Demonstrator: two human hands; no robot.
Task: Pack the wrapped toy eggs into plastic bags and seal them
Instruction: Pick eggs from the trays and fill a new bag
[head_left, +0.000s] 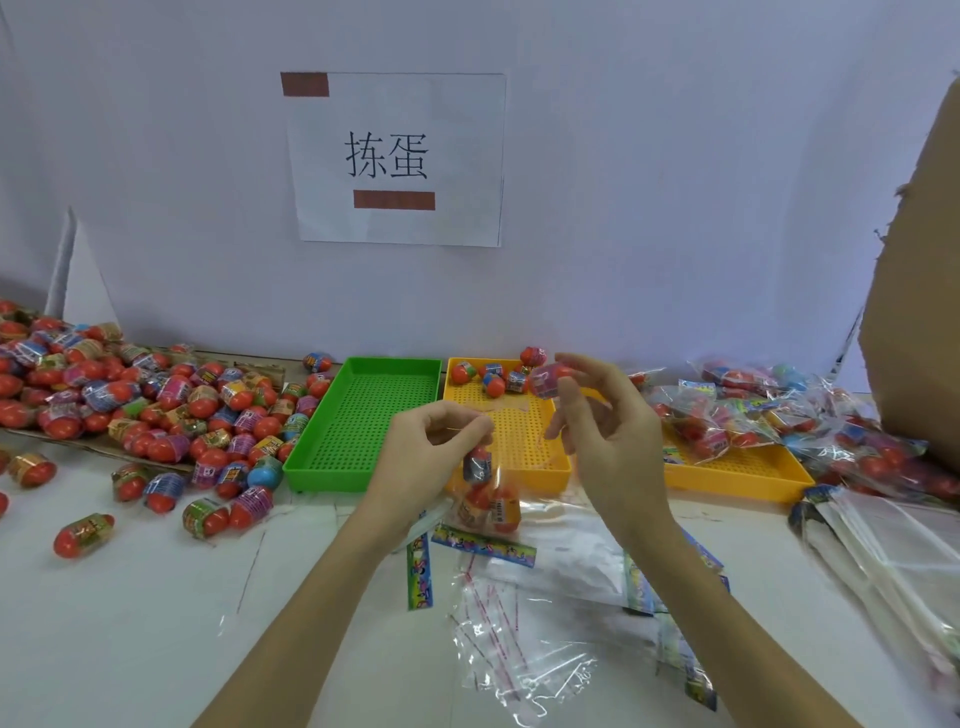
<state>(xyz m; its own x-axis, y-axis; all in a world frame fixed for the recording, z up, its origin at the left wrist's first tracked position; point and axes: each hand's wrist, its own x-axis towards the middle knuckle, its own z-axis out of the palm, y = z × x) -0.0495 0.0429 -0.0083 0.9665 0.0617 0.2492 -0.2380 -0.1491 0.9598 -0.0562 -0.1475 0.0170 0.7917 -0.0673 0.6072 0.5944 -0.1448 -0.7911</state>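
We look from a single head-worn camera, set above the near edge of the table (130, 623) and facing forward and somewhat down. With only this one view, no part of the scene is shared with another. Our two forearms rise from the bottom edge toward the middle, so the left hand (426, 441) and right hand (608, 431) sit close to the lens. The green tray (363, 415) lies just beyond them, and the wall with its paper sign (397, 156) fills the upper half. The wide lens seems to bend the outer edges, where the cardboard (919, 312) at right looms large.
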